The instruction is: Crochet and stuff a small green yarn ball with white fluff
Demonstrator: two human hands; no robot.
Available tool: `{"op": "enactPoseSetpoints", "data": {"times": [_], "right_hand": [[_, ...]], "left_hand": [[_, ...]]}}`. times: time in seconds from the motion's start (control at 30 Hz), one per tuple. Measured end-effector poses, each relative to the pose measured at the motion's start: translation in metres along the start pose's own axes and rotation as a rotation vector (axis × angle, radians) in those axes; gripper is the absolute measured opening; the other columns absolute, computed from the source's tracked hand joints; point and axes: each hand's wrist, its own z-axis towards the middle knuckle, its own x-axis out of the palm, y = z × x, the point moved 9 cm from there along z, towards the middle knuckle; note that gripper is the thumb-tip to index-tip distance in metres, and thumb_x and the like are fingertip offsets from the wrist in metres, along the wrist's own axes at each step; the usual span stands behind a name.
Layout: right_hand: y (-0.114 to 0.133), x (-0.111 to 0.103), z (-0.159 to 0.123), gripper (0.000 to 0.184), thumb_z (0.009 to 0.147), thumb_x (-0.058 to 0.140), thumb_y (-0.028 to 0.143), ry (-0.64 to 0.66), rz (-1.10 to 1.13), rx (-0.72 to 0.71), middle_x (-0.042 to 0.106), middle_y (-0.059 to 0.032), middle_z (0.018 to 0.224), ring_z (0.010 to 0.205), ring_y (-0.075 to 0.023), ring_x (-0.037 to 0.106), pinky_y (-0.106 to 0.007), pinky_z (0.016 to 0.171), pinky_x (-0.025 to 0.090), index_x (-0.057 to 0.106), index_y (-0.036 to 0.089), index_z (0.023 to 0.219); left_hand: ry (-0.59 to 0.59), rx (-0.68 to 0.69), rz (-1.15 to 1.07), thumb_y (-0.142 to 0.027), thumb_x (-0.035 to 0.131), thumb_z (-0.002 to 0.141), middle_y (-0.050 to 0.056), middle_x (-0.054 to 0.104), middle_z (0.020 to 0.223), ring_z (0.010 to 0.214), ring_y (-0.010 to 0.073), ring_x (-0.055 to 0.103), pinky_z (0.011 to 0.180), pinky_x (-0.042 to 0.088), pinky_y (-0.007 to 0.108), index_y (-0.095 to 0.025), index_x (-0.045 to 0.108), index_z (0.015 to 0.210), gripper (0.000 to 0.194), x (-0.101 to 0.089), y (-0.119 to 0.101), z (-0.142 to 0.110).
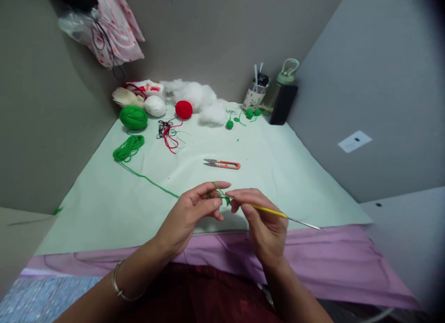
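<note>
In the middle of the head view my left hand (194,205) pinches a small piece of green crochet (226,200), with green yarn (153,183) looped over its raised index finger. My right hand (264,216) grips a crochet hook (269,210) with a yellow handle and metal ends. The hook's tip meets the green piece between my two hands; the exact stitch is too small to make out. From my left hand the strand runs left to a loose green skein (128,148) on the pale cloth.
Thread snips (222,164) with orange handles lie beyond my hands. Behind them are a red yarn ball (183,110), a green yarn ball (133,117), white stuffing (198,98) and small green crocheted balls (230,124). A phone (283,105) leans on a bottle (272,96) at the back right.
</note>
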Motion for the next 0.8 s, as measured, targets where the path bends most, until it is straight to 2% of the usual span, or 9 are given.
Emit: {"op": "enactPoseSetpoints", "data": {"times": [0.17,0.27,0.37,0.5,0.57,0.67,0.73,0.8], "right_hand": [[-0.002,-0.001,0.000,0.025,0.098,0.059,0.013,-0.013,0.004,0.015,0.076,-0.0042,0.106,0.085,-0.0151,0.067,-0.030,0.074,0.055,0.077,0.027,0.107],[-0.014,-0.005,0.001,0.021,0.099,0.058,0.018,-0.041,0.140,0.099,0.076,-0.0039,0.101,0.074,-0.0129,0.066,-0.028,0.067,0.055,0.076,0.027,0.105],[-0.026,-0.006,0.001,0.017,0.100,0.058,0.025,-0.044,0.268,0.204,0.077,-0.0050,0.098,0.071,-0.0132,0.067,-0.028,0.064,0.057,0.075,0.024,0.103],[-0.028,-0.006,0.004,0.016,0.099,0.059,0.027,-0.035,0.334,0.239,0.077,-0.0054,0.094,0.070,-0.0133,0.068,-0.027,0.063,0.057,0.074,0.023,0.099],[-0.028,-0.006,0.005,0.016,0.099,0.059,0.028,-0.041,0.351,0.247,0.077,-0.0054,0.093,0.069,-0.0126,0.068,-0.026,0.062,0.057,0.074,0.022,0.098],[-0.027,-0.005,0.006,0.016,0.100,0.059,0.029,-0.039,0.366,0.255,0.076,-0.0050,0.092,0.067,-0.0122,0.068,-0.026,0.062,0.058,0.073,0.022,0.098],[-0.024,-0.004,0.006,0.017,0.101,0.056,0.029,-0.011,0.361,0.253,0.076,-0.0045,0.092,0.068,-0.0128,0.070,-0.027,0.062,0.059,0.071,0.022,0.100],[-0.018,-0.003,0.005,0.019,0.104,0.051,0.027,0.011,0.305,0.225,0.077,-0.0037,0.094,0.069,-0.0137,0.072,-0.028,0.064,0.061,0.070,0.023,0.104]], "left_hand": [[-0.001,-0.033,-0.076,-0.024,0.078,0.084,-0.002,0.060,0.087,0.068,0.0056,0.061,0.073,0.052,0.020,-0.027,0.076,0.116,0.033,0.003,0.004,0.000],[-0.043,-0.025,-0.052,-0.024,0.080,0.082,-0.001,0.062,0.093,0.071,0.0061,0.064,0.076,0.052,0.020,-0.025,0.077,0.113,0.031,-0.002,0.003,0.000],[-0.020,-0.014,-0.010,-0.026,0.079,0.082,-0.002,0.063,0.090,0.071,0.0076,0.066,0.077,0.052,0.022,-0.025,0.076,0.114,0.032,-0.002,0.000,-0.001],[-0.002,0.055,0.092,-0.026,0.077,0.085,-0.002,0.065,0.077,0.073,0.0108,0.067,0.077,0.052,0.023,-0.019,0.074,0.092,0.010,-0.001,-0.007,-0.001],[-0.023,0.078,0.122,-0.026,0.076,0.085,-0.002,0.066,0.075,0.072,0.0114,0.066,0.075,0.052,0.024,-0.018,0.070,0.083,0.011,-0.003,-0.009,-0.001],[-0.017,0.074,0.149,-0.029,0.076,0.085,-0.002,0.064,0.074,0.070,0.0117,0.064,0.075,0.050,0.025,-0.019,0.068,0.082,0.014,-0.003,-0.009,-0.001],[-0.017,0.085,0.168,-0.031,0.074,0.087,-0.002,0.064,0.078,0.075,0.0124,0.063,0.079,0.050,0.026,-0.020,0.067,0.082,0.014,-0.003,-0.010,-0.002],[-0.043,0.119,0.213,-0.032,0.072,0.088,0.001,0.067,0.094,0.092,0.0155,0.065,0.091,0.048,0.030,-0.021,0.066,0.082,0.014,-0.005,-0.013,-0.003]]}}
